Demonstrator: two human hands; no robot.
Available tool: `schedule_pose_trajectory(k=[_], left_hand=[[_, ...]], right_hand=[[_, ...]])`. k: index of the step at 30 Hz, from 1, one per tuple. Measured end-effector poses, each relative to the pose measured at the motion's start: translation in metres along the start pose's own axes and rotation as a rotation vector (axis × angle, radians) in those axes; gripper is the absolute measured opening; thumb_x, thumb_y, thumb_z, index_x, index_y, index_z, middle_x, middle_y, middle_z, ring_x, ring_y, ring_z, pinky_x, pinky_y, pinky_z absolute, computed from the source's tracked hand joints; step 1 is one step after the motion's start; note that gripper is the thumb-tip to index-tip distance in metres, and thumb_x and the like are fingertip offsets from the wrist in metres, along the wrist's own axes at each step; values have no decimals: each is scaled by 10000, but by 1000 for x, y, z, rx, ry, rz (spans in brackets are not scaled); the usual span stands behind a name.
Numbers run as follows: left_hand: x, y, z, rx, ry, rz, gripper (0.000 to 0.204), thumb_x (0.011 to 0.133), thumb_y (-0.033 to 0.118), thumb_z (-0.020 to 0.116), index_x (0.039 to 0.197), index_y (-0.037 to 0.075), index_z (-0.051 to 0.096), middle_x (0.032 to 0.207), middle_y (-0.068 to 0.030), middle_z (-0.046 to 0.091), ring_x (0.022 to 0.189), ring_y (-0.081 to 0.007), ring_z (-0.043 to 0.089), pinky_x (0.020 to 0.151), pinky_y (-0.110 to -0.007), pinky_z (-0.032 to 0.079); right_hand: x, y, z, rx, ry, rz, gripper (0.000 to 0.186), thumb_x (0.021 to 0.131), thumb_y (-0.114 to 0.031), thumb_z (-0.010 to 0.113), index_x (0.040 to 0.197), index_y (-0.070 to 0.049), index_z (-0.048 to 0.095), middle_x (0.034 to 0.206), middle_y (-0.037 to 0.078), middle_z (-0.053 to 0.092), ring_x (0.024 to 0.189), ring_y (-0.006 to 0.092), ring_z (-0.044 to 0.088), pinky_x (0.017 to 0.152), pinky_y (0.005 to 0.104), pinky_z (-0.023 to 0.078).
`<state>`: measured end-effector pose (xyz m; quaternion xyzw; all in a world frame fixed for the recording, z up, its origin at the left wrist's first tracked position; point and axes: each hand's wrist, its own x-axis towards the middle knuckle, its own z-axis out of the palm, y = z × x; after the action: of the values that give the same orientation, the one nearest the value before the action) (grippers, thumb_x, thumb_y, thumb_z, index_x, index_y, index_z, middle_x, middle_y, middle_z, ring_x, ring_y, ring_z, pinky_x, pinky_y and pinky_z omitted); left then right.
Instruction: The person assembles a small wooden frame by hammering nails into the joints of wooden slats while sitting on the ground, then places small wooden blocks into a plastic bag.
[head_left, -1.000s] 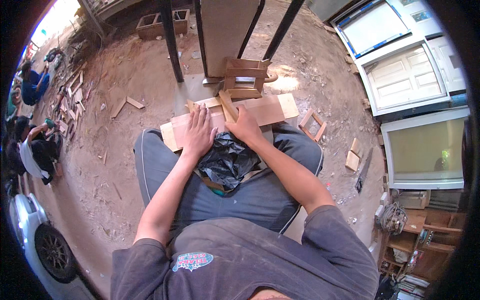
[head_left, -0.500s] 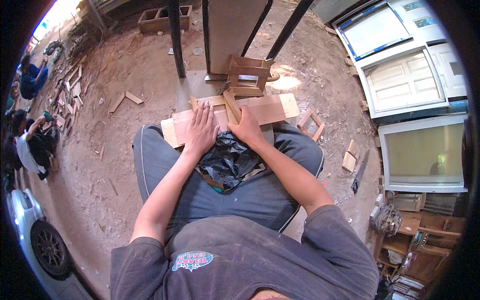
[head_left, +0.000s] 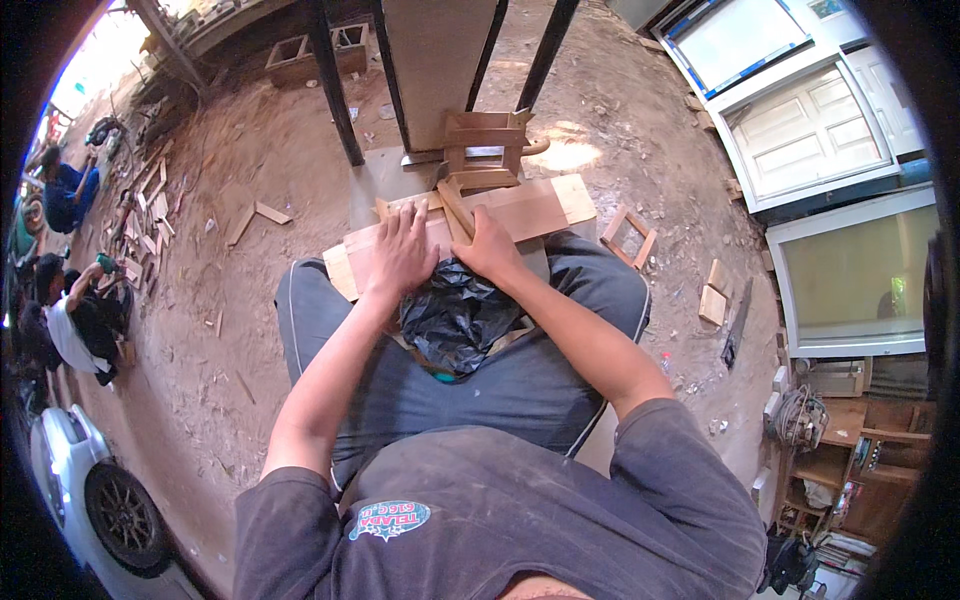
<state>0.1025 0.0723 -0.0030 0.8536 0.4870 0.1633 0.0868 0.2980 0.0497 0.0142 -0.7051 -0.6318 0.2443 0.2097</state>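
A pale pinkish plank (head_left: 535,212) lies across my lap, with lighter wood at its ends. My left hand (head_left: 402,248) rests flat on it, fingers stretched forward and slightly apart, over a thin wooden strip (head_left: 432,199) along the far side. Beside it, my right hand (head_left: 488,245) grips a short wooden piece (head_left: 455,208) that stands at a slant to the strip, thumb toward the left hand. The joint between the two pieces is too small to make out. Below both hands, a crumpled black plastic bag (head_left: 455,315) sits in my lap.
Just beyond the plank stands a small wooden frame (head_left: 483,150), near a panel with dark legs (head_left: 440,75). Right on the dirt lie another frame (head_left: 630,238), wood blocks (head_left: 713,295) and a handsaw (head_left: 738,325). Two people (head_left: 75,310) work at far left, near a car (head_left: 100,500).
The whole view has shifted and turned slightly. Both hands keep nearly the same hold on the plank and the wooden piece.
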Motion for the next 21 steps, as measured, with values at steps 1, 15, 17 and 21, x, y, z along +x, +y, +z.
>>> schedule_pose_trajectory(k=[1, 15, 17, 21], left_hand=[[2, 1, 0, 10, -1, 20, 775, 884, 351, 634, 1526, -14, 394, 1532, -256, 442, 1456, -391, 383, 1229, -492, 275], [36, -36, 20, -87, -48, 340, 791, 861, 329, 557, 1511, -93, 396, 1639, -284, 301, 1552, -366, 270, 1288, -468, 182], [36, -35, 20, -59, -21, 317, 820, 876, 364, 546, 1527, -103, 369, 1654, -283, 274, 1559, -368, 256, 1289, -462, 180], [38, -37, 27, 82, -80, 336, 878, 911, 451, 505, 1556, -114, 319, 1669, -287, 244, 1572, -364, 232, 1287, -452, 176]], right_hand=[[0, -1, -1, 2, -3, 5, 594, 755, -279, 820, 1148, 36, 505, 1087, 336, 657, 1066, 510, 637, 924, 550, 525], [0, 10, 9, 21, 0, 64, 706, 760, -334, 809, 1288, 12, 493, 1116, 319, 664, 1082, 488, 640, 935, 517, 521], [2, 12, 12, -12, 36, 45, 718, 772, -348, 808, 1308, 16, 498, 1122, 306, 669, 1087, 474, 646, 939, 503, 522], [11, 23, 11, 135, 72, 65, 612, 858, -427, 730, 1254, 15, 576, 1109, 324, 684, 1059, 501, 655, 921, 536, 528]])
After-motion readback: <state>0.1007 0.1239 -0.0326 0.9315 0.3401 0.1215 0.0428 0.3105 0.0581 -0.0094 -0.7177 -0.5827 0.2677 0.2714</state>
